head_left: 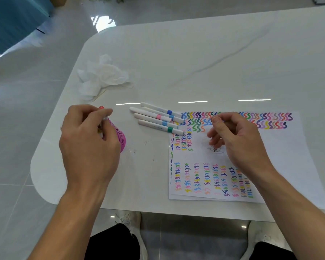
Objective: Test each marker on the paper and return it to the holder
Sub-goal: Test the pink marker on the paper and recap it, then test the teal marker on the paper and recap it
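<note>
Sitting at the white table (214,53), I am seeing my knees in dark trousers at the bottom of the frame, with white shoes on the grey floor below the table edge. Just past that edge, in the lower right, sheets of paper (289,156) are lying stacked, covered in rows of small coloured squiggles. My right hand (238,139) is hovering over the paper right of centre, its fingers curled in toward the thumb; I cannot tell whether it is pinching anything. My left hand (88,139) is working left of centre, its fingers closed around a marker (101,108) whose red tip is poking up above my knuckles. That hand is covering most of the pink holder (121,136), which is showing only along its right side, standing on the table. Slightly farther away, in the middle of the frame, five white markers (158,118) are lying side by side between my hands, with blue, pink, light blue and green bands, their right ends touching the paper's upper left corner. Beyond my left hand, toward the upper left, a crumpled white tissue (103,76) is resting on the table.
</note>
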